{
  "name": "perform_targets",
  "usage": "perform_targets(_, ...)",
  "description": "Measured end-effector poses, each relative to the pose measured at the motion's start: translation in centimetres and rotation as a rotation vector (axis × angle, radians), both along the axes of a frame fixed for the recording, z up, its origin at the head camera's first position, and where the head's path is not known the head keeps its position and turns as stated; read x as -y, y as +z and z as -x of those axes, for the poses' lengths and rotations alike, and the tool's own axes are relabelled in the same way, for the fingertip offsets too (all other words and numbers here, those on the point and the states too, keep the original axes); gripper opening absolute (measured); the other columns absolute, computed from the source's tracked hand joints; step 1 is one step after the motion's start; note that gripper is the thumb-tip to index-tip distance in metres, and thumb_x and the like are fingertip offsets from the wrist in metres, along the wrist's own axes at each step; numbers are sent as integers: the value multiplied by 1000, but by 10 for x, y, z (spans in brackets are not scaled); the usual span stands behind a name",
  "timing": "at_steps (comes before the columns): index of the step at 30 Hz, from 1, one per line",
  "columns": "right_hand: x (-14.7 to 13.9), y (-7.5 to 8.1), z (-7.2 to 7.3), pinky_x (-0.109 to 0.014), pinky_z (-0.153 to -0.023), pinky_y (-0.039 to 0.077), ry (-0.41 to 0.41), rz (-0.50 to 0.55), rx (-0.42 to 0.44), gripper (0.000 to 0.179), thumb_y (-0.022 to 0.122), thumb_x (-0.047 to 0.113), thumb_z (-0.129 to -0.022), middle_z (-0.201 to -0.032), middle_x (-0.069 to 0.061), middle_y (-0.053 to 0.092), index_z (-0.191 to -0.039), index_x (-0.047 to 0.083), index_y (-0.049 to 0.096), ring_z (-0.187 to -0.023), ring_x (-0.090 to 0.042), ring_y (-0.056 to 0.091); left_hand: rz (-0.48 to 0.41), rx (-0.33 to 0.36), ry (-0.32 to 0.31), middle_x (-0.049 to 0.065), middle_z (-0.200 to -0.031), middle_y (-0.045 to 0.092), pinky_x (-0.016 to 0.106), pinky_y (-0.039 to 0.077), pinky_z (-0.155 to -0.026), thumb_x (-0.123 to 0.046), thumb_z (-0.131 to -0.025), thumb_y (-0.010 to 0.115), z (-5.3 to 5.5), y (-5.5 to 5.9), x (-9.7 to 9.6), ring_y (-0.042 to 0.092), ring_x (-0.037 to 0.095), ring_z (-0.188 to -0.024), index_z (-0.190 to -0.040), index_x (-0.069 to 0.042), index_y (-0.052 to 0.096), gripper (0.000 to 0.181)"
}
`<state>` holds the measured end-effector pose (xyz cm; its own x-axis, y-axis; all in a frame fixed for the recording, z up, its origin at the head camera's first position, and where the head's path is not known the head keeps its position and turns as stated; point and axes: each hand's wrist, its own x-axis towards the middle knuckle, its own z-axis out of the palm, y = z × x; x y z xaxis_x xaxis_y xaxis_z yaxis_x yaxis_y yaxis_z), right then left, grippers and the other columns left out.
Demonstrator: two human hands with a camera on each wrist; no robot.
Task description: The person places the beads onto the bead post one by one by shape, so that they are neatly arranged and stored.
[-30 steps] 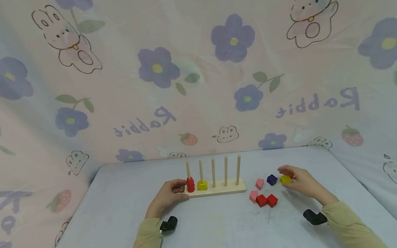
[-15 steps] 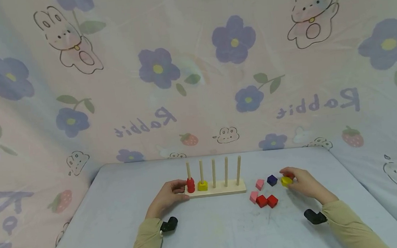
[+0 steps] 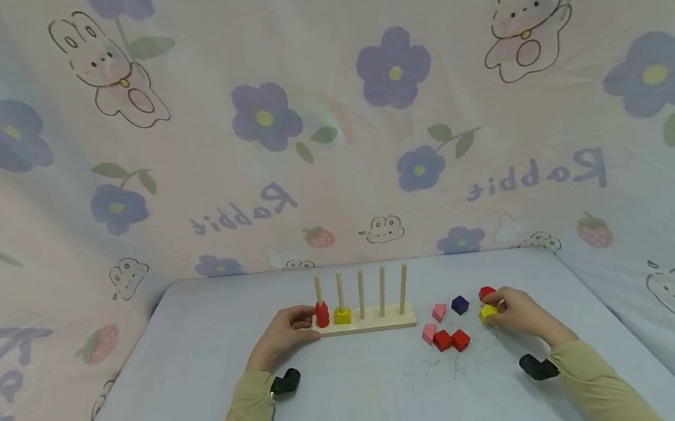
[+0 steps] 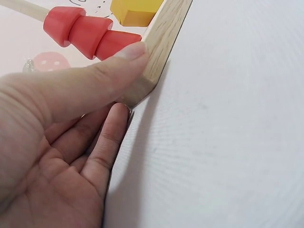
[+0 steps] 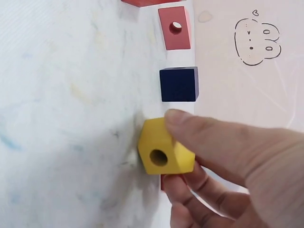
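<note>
My left hand (image 3: 285, 335) grips the left end of a wooden peg board (image 3: 378, 320), its thumb on the edge in the left wrist view. Stacked red pieces (image 4: 88, 33) sit on the leftmost peg, and a yellow block (image 3: 342, 316) is on the second. At the right, my right hand (image 3: 521, 315) pinches a yellow block (image 5: 159, 147) between thumb and fingers. A round hole shows in that block's face. Just behind it lies a red block (image 3: 487, 292), mostly hidden by the fingers in the right wrist view.
Between the board and my right hand lie a dark blue block (image 3: 460, 304), two pink blocks (image 3: 439, 312) and two red blocks (image 3: 460, 340). The pale table (image 3: 368, 397) ends at a patterned cloth (image 3: 335, 190) behind. The board's three right-hand pegs are bare.
The yellow block in my right hand has turned and shifted slightly toward me, so more of the red block behind shows. My left hand stays on the board.
</note>
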<state>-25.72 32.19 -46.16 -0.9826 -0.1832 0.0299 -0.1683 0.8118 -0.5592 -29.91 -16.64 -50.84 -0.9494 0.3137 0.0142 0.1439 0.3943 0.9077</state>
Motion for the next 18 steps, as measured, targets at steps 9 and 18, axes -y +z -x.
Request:
perform_targets(9,-3,-4,0,-31,-64,48,8,11,3,37,82,15,-75,-90,-6,58,-103,-3,65,-79,-21,51,-8,-2,-4,7,-117,63,35,49,-94,-11,-73,83,0,2,0,59,20,-100,-123,-3,60,55)
perform_targets(18,-4,-9,-3,-25,-64,48,62,73,-30,32,82,8,-73,-89,-4,59,-97,3,61,-77,-19,51,-9,2,-3,8,-117,62,35,49,-93,-10,-73,83,0,0,-1,59,20,-99,-123,-2,60,55)
